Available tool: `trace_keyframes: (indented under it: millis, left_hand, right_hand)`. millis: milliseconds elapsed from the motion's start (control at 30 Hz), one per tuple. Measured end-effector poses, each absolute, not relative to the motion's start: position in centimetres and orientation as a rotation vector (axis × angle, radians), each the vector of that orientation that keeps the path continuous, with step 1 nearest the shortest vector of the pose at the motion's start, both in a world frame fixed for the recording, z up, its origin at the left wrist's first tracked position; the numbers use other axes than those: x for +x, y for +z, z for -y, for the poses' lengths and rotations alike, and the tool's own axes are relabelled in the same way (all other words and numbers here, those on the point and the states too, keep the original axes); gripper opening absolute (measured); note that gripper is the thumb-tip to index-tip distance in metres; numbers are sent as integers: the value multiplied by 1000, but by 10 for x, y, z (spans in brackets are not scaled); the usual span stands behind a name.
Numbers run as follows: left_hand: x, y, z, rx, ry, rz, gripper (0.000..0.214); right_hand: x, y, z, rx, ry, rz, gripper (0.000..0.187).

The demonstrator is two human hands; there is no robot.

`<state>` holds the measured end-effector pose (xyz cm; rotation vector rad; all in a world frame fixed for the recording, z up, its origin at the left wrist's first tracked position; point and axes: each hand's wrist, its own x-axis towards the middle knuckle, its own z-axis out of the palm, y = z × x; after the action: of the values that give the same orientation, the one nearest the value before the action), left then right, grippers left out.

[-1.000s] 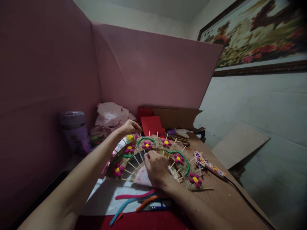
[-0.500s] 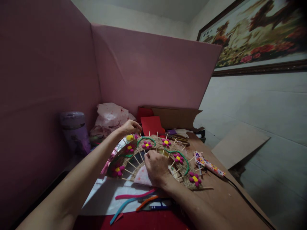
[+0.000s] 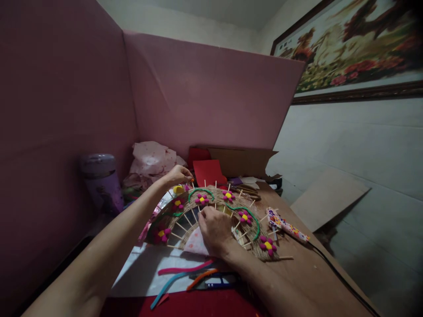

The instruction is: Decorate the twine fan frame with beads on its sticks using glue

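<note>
A half-round fan (image 3: 216, 193) of woven twine on thin wooden sticks stands in front of me, with magenta-and-yellow flowers and green curling strips on it. My left hand (image 3: 179, 175) is at the fan's upper left edge, fingers pinched on a small orange piece (image 3: 192, 180) at a stick's tip. Inside the fan's arc, my right hand (image 3: 215, 226) has its fingers closed at the inner sticks and appears to grip one; its fingertips are partly hidden. A pale patterned piece (image 3: 195, 243) fills the fan's base, partly covered by this hand.
Pink (image 3: 183, 268), blue (image 3: 167, 288) and orange fuzzy strips (image 3: 201, 278) lie in front, beside blue-handled snips (image 3: 220, 285). A flower-patterned glue gun (image 3: 287, 226) with a cord is at right. A purple bottle (image 3: 103, 185), red card (image 3: 209, 172) and cardboard (image 3: 243, 162) stand behind.
A small orange piece now shows at my left fingertips, by a stick's end. Both hands stay nearly in place; the whole view has shifted slightly.
</note>
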<state>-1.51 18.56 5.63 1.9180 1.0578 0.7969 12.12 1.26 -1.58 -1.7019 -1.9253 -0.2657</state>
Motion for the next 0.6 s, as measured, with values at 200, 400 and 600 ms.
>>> trace_keyframes:
  millis: [200,400,600]
  left_hand:
    - [-14,54,-186,1902,794,-1061,7]
    - [-13,53,-186,1895,797,-1063,7]
    - [-12,57,-180,1898,783,-1073,4]
  right_hand:
    - [121,-16,-12,-1701,-267,1926,19]
    - [120,-15,-12,-1708,-264,1929,18]
    - [121,-16,-13,-1705,-272,1931,19]
